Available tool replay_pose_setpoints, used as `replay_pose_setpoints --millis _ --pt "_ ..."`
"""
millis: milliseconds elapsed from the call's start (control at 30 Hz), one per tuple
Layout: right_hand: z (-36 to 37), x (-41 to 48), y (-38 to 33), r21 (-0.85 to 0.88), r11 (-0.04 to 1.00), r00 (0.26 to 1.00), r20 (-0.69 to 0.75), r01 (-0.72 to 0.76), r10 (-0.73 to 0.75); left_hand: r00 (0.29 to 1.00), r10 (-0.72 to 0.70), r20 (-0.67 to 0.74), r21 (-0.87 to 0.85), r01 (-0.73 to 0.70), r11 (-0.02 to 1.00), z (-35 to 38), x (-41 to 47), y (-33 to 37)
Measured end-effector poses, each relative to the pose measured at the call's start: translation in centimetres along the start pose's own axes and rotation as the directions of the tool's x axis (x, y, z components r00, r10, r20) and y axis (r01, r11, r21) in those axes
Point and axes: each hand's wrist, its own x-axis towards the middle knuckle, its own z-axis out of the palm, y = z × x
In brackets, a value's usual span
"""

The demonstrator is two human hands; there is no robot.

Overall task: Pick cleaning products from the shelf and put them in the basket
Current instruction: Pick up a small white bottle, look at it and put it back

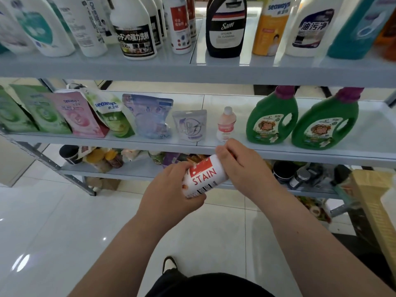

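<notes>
both hands — left hand [169,189], right hand [240,168] — clasped round stain bottle [204,176]

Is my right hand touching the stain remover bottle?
Touching. The head view shows the right hand wrapped over the upper end of the stain remover bottle, with no gap, while the left hand grips its lower end.

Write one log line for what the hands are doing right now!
step: item picked, not yet in basket | left hand: holds stain remover bottle | right hand: grips its top | basket: far right
</notes>
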Motion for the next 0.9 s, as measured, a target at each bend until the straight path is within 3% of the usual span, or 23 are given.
replay_pose_setpoints --millis 100,167,233,300,367,433,533,633,733,800,900 --pt "0.8 1.5 -1.5 -0.189 0.965 0.980 -0.042 0.184 -0.195 0.979 -0.032 0.199 -0.234 0.080 0.969 -1.6 1.6 -1.6" --pt "1.2 2.6 -2.7 -0.257 0.914 0.943 -0.027 0.313 -0.331 0.945 -0.007 0.327 -0.452 0.163 0.877 -2.4 2.6 -3.3" --pt "1.6 3.7 -3.7 -0.210 0.892 0.913 0.007 0.401 -0.409 0.886 0.077 0.457 -0.616 0.253 0.746 -3.2 3.4 -5.0" --pt "2.2 4.7 -4.4 -0.165 0.857 0.872 0.043 0.488 -0.488 0.822 0.169 0.544 -0.667 0.301 0.682 -3.6 4.2 -6.5" --pt "2.9 5.7 -4.8 -0.177 0.844 0.862 0.073 0.506 -0.502 0.815 0.184 0.550 -0.653 0.283 0.703 -3.8 5.0 -7.5" --pt "3.6 6.8 -5.0 -0.206 0.878 0.901 0.059 0.432 -0.429 0.861 0.126 0.492 -0.615 0.242 0.751 -3.8 5.8 -8.2" --pt "4.6 9.0 -5.4 -0.215 0.962 0.984 -0.021 0.166 -0.175 0.934 0.017 0.357 -0.527 0.186 0.829 -3.8 6.9 -8.4" --pt "5.6 10.6 -6.1 0.044 0.998 0.992 -0.118 -0.042 0.046 0.963 -0.040 0.266 -0.482 0.169 0.860 -4.2 7.7 -8.4" --pt "6.7 11.8 -7.2 0.293 0.953 0.975 -0.174 -0.083 0.138 0.922 -0.044 0.385 -0.725 0.331 0.604 -5.0 8.5 -9.0" --pt "7.5 12.4 -7.7 0.435 0.896 0.969 -0.167 -0.092 0.181 0.884 -0.080 0.460 -0.790 0.449 0.418 -5.7 8.8 -9.4" --pt "8.7 12.9 -7.9 0.537 0.841 0.985 -0.094 -0.073 0.146 0.915 -0.066 0.398 -0.863 0.398 0.312 -6.7 9.5 -10.0"
